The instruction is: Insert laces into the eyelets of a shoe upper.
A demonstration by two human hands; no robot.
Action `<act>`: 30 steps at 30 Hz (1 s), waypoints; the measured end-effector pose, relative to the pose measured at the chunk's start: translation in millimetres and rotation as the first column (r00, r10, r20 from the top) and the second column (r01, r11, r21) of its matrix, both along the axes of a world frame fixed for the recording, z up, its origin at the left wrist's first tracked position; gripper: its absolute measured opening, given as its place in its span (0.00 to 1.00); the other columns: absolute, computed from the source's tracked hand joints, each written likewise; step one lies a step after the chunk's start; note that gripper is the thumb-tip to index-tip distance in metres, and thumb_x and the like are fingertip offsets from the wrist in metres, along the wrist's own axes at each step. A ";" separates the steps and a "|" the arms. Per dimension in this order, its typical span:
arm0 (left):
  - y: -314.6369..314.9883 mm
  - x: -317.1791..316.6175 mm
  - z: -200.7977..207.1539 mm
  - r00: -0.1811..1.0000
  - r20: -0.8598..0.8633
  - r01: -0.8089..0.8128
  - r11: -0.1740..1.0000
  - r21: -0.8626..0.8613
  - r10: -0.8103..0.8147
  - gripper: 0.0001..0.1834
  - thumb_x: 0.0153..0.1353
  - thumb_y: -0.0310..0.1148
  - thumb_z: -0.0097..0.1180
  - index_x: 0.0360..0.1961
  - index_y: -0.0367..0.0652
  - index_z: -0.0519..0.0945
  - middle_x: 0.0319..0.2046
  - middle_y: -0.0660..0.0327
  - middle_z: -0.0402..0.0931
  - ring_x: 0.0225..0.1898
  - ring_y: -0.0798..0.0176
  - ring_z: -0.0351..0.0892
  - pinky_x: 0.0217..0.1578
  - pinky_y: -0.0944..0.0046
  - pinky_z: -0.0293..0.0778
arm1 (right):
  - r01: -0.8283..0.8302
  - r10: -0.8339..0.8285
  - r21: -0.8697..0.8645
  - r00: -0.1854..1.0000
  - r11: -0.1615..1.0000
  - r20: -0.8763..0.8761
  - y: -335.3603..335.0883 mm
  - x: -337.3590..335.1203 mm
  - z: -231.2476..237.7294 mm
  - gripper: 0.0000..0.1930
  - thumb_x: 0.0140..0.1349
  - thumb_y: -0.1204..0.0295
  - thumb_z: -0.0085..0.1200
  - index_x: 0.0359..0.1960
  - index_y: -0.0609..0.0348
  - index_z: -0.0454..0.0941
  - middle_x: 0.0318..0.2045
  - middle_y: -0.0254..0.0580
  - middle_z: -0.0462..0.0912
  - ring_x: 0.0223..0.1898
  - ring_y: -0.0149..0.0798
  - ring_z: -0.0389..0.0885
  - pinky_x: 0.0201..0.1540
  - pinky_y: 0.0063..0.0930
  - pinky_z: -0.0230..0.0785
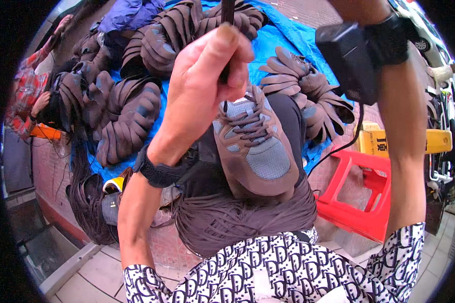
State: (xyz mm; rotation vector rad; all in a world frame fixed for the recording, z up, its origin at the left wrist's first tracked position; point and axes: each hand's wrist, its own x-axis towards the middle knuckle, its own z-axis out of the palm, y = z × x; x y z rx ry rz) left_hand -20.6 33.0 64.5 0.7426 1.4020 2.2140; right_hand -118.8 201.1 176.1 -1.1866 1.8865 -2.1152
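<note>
My left hand is closed in a pinch, with a dark brown shoelace running up from its thumb and fingers. Just below it, a brown and grey sneaker rests on my lap, toe toward me, its upper part laced. The fist hides part of the shoe's collar side. My right hand reaches up past the top edge; only the part near its wrist shows, its fingers out of view. A thick bundle of brown laces lies across my lap below the shoe.
Stacks of brown shoe uppers lie on a blue tarp. A red plastic stool stands at right, near a yellow bar. A person in a red checked sleeve is at far left. A black cable hangs from my right wrist device.
</note>
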 end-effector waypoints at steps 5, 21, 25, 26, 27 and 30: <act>-21.1 -17.5 -41.9 0.972 0.113 0.192 0.974 0.122 -0.206 0.16 0.61 0.43 0.43 0.24 0.42 0.67 0.17 0.64 0.62 0.26 0.64 0.67 0.40 0.59 0.66 | 0.359 -0.316 -0.053 0.875 0.932 0.366 53.1 -3.1 -102.3 0.05 0.53 0.73 0.49 0.25 0.63 0.74 0.13 0.31 0.70 0.11 0.24 0.63 0.13 0.15 0.54; -14.6 -16.1 -50.2 0.977 -0.212 -0.083 0.934 -0.348 0.008 0.13 0.62 0.32 0.39 0.40 0.34 0.72 0.29 0.58 0.75 0.30 0.67 0.75 0.35 0.68 0.70 | 0.227 -0.229 0.053 0.891 0.972 0.391 -6.9 101.5 -116.2 0.27 0.38 0.84 0.58 0.46 0.60 0.73 0.34 0.37 0.79 0.32 0.26 0.75 0.33 0.19 0.69; -17.4 -20.1 -49.6 0.995 -0.049 0.070 0.947 -0.313 -0.090 0.13 0.63 0.34 0.38 0.38 0.34 0.70 0.29 0.59 0.74 0.30 0.67 0.74 0.35 0.71 0.70 | 0.076 -0.128 0.117 0.832 0.990 0.540 -10.3 91.4 -138.4 0.22 0.38 0.82 0.58 0.42 0.64 0.76 0.27 0.36 0.79 0.22 0.25 0.75 0.21 0.17 0.65; -17.2 -18.0 -54.5 0.998 0.020 0.063 0.963 -0.263 -0.060 0.13 0.63 0.35 0.39 0.36 0.34 0.70 0.28 0.59 0.74 0.30 0.67 0.75 0.35 0.70 0.70 | 0.090 -0.152 0.138 0.820 0.986 0.552 -13.2 88.8 -142.2 0.21 0.38 0.82 0.57 0.40 0.64 0.77 0.24 0.37 0.79 0.22 0.26 0.75 0.21 0.16 0.65; -18.0 -17.2 -54.6 0.998 0.021 0.058 0.963 -0.265 -0.055 0.13 0.63 0.35 0.39 0.36 0.34 0.70 0.28 0.59 0.74 0.30 0.67 0.75 0.35 0.70 0.70 | 0.104 -0.177 0.159 0.808 0.982 0.563 -14.9 86.6 -147.7 0.19 0.38 0.82 0.57 0.38 0.65 0.77 0.22 0.37 0.79 0.22 0.26 0.75 0.21 0.16 0.65; -15.8 -13.9 -50.1 0.997 0.072 0.013 0.975 -0.223 0.003 0.12 0.63 0.34 0.40 0.36 0.34 0.70 0.28 0.59 0.74 0.30 0.67 0.75 0.34 0.70 0.70 | 0.209 -0.297 0.222 0.798 0.952 0.524 -13.8 85.0 -154.8 0.14 0.38 0.82 0.56 0.33 0.66 0.79 0.20 0.36 0.78 0.23 0.27 0.77 0.22 0.18 0.67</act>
